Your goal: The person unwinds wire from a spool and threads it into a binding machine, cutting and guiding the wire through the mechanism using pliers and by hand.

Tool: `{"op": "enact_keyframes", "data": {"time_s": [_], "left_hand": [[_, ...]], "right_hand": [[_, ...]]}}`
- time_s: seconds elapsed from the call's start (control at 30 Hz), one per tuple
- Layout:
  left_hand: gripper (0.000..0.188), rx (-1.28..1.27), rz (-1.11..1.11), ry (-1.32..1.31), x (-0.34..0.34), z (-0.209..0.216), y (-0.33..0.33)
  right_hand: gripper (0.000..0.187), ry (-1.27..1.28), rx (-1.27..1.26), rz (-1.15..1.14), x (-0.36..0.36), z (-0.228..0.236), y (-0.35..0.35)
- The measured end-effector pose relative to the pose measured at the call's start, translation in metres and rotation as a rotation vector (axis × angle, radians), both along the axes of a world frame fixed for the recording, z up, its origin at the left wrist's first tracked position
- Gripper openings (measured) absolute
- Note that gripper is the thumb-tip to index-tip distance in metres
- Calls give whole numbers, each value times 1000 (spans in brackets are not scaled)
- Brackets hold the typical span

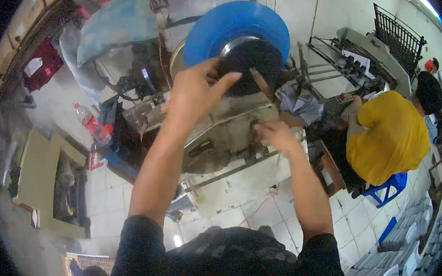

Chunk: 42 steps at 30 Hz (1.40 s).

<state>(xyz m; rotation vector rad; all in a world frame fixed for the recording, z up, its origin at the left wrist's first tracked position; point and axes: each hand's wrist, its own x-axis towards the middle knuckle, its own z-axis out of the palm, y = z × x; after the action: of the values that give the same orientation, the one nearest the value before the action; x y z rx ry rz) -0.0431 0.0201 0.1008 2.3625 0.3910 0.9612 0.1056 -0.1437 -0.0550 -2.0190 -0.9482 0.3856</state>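
Note:
In front of me stands a worn metal machine point(233, 117) with a large dark round disc point(251, 62) at its top. A bright blue plastic basin point(208, 30) sits behind the disc. My left hand point(197, 90) is at the disc's left edge, thumb stretched to the right and apart from the fingers; the fingertips are partly hidden, and nothing shows in its grasp. A narrow brownish bar point(260, 83) lies in front of the disc. Lower down on the right, my right hand point(278, 136) reaches to the machine's front, fingers apart and pointing left, beside a small dark part.
At the right a person in a yellow shirt point(389, 138) sits on a blue stool point(389, 190) near another machine point(362, 63). Stacked grey sheets point(404, 246) fill the lower right. A bottle with red liquid point(91, 121) and a pale cabinet frame point(36, 175) stand left.

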Motion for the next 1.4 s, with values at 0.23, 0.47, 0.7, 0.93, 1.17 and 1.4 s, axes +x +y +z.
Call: {"op": "enact_keyframes", "data": {"time_s": [0.23, 0.47, 0.7, 0.93, 1.17, 1.4], "left_hand": [[38, 93, 64, -207, 13, -8, 4], [38, 162, 130, -98, 10, 0, 6], [32, 131, 21, -213, 13, -6, 13], [30, -128, -170, -334, 20, -17, 24], [30, -262, -341, -410, 31, -34, 45], [29, -928, -690, -482, 22, -49, 52]], "right_hand": [[40, -481, -417, -12, 129, 63, -40], [29, -1285, -482, -228, 96, 227, -10], [24, -1423, -463, -140, -35, 272, 58], [23, -1184, -696, -34, -98, 284, 77], [24, -1228, -1000, 126, -108, 267, 105], [29, -729, -77, -446, -141, 150, 107]]}}
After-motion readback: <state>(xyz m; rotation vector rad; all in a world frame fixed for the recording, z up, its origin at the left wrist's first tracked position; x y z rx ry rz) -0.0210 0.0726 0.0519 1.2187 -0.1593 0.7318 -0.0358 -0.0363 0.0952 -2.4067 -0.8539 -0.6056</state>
